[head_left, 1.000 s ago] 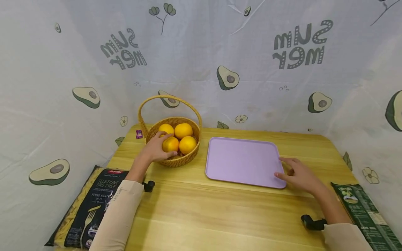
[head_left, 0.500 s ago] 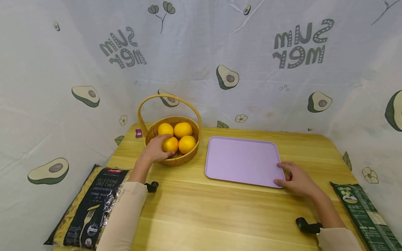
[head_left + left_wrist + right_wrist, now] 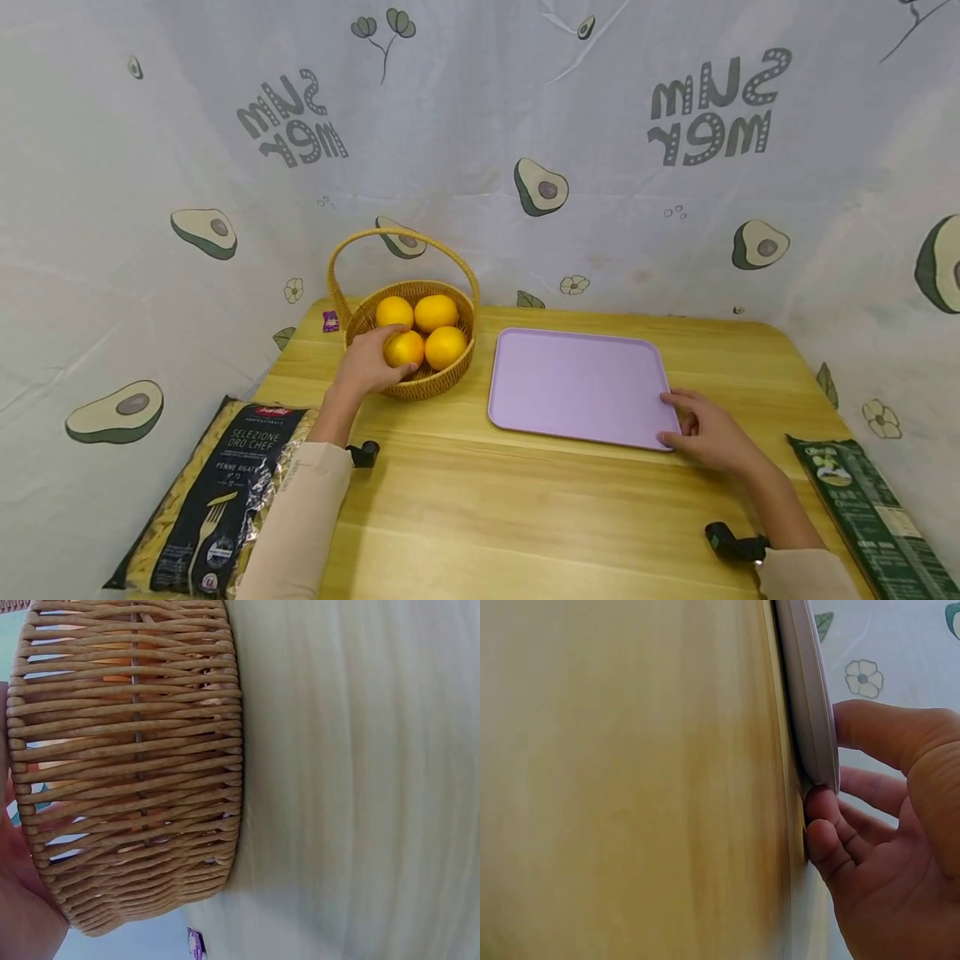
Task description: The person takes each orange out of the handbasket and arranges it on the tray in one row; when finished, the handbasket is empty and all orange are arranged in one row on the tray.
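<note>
The lilac tray (image 3: 577,387) lies with its long axis left to right on the table (image 3: 525,517), its right end slightly nearer the person. The right hand (image 3: 708,433) pinches its right edge, thumb and fingers a little parted, some fingertips under the rim in the right wrist view. To the tray's left, a narrow strip of wood between, the wicker basket (image 3: 431,387) stands upright, its handle arching side to side. The left hand (image 3: 365,362) reaches over the basket's left rim, curled round the near-left orange (image 3: 405,351); 3 more oranges (image 3: 445,347) crowd beside it. A broad stretch of wood runs before tray and basket. The left sleeve (image 3: 303,517) covers part of the pasta bag (image 3: 210,500); the frame cuts off the green packet (image 3: 862,500). Weave mostly hides the fruit in the left wrist view.
</note>
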Tool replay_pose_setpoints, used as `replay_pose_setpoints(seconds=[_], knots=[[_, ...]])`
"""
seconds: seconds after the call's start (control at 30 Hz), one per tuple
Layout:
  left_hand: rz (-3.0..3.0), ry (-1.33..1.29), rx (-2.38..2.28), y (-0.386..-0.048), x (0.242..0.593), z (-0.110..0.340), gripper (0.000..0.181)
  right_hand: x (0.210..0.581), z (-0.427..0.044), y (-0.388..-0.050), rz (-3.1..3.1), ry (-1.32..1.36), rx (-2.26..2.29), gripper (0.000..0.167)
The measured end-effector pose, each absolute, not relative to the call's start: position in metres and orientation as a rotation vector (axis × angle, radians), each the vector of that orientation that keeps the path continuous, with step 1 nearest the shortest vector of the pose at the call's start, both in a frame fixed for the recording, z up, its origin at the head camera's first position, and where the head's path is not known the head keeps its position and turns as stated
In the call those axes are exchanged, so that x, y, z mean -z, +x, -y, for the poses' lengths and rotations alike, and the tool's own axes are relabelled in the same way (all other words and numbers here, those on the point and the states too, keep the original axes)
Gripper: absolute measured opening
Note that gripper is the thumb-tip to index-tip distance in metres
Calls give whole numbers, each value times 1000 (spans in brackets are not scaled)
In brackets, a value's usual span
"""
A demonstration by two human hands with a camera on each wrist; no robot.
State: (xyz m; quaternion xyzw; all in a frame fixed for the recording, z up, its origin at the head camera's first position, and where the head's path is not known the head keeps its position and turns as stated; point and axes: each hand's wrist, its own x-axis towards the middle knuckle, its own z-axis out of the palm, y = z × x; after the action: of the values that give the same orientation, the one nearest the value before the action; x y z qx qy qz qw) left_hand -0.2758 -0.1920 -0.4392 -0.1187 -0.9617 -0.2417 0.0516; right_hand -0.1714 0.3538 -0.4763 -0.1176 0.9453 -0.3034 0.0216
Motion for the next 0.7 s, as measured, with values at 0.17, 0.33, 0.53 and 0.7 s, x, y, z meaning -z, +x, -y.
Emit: replay_pose_setpoints(seconds=[0.17,0.33,0.53,0.7], knots=[[2863,-369,749,-273,440,195,68,476,-354,-172,-2904,-348,958,70],[2763,-361,779,-270,439,196,70,477,-355,-172,-2900,-342,972,70],[2657,-370,866,-268,437,195,74,478,-355,-172,-2888,-343,998,70],[2612,-357,917,-260,433,191,73,478,-354,-171,-2878,-342,1007,70]])
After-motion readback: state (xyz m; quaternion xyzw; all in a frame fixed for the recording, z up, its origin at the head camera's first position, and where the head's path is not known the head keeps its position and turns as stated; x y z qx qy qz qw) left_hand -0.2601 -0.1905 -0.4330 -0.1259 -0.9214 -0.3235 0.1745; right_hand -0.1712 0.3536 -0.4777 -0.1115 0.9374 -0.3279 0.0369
